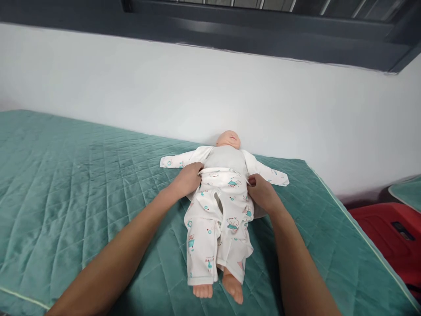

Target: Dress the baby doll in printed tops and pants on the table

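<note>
A baby doll (228, 139) lies on its back, head toward the wall and bare feet toward me. It wears a white long-sleeved top (274, 176) with small prints, its arms spread out, and a plain pale front shows at the chest. White printed baby pants (210, 228) cover its legs, with an open slit at the crotch. My left hand (189, 179) pinches the waistband at the left side. At the opposite side, my right hand (261, 192) is closed on the waistband's edge. Both hands' fingertips are partly hidden by cloth.
A green quilted cover (82, 184) spreads under the doll, with a light piped edge at the right. Behind it stands a white wall (131, 87) below a dark window frame (230, 33). A red plastic object (388, 237) is beyond the right edge.
</note>
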A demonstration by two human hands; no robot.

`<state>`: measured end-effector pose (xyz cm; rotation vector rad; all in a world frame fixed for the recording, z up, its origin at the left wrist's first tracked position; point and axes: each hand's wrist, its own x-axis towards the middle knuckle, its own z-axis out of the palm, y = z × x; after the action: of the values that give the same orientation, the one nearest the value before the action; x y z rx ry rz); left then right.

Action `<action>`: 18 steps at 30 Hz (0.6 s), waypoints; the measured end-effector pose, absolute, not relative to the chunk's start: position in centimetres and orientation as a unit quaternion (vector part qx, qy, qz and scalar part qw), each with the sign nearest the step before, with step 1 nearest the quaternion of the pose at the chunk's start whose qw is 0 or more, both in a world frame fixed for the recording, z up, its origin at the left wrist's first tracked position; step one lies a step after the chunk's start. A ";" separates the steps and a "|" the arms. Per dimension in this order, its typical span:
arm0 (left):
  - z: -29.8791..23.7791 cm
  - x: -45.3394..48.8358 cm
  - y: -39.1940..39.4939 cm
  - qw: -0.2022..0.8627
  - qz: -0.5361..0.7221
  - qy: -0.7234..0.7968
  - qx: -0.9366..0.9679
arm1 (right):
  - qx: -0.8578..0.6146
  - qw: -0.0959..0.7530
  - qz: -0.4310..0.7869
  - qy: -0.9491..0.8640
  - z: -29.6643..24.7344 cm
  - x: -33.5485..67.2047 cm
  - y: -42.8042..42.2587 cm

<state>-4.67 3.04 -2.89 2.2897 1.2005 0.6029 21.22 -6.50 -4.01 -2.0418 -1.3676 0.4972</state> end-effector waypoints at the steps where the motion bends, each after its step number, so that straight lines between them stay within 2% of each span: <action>1: -2.3 -4.7 3.2 0.245 0.209 0.433 0.842 | -0.763 0.318 0.205 -0.524 -4.0 21.3 -6.5; 5: 0.2 -4.5 4.2 0.328 0.187 0.441 0.815 | -0.703 0.389 0.286 -0.522 -4.3 21.9 -6.5; 9: 0.8 -4.1 4.5 0.523 0.208 0.449 0.694 | -0.618 0.484 0.387 -0.485 -4.8 22.2 -6.6; 12: 0.0 -4.0 4.3 0.623 0.237 0.422 0.615 | -0.568 0.549 0.447 -0.419 -5.1 22.1 -6.7; 18: -2.4 -4.1 4.0 0.712 0.250 0.377 0.537 | -0.530 0.569 0.523 -0.349 -5.1 22.0 -6.7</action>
<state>-4.08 3.98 -2.41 1.1910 0.8350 0.5538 21.99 -6.67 -5.09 -1.2458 -0.8200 1.2282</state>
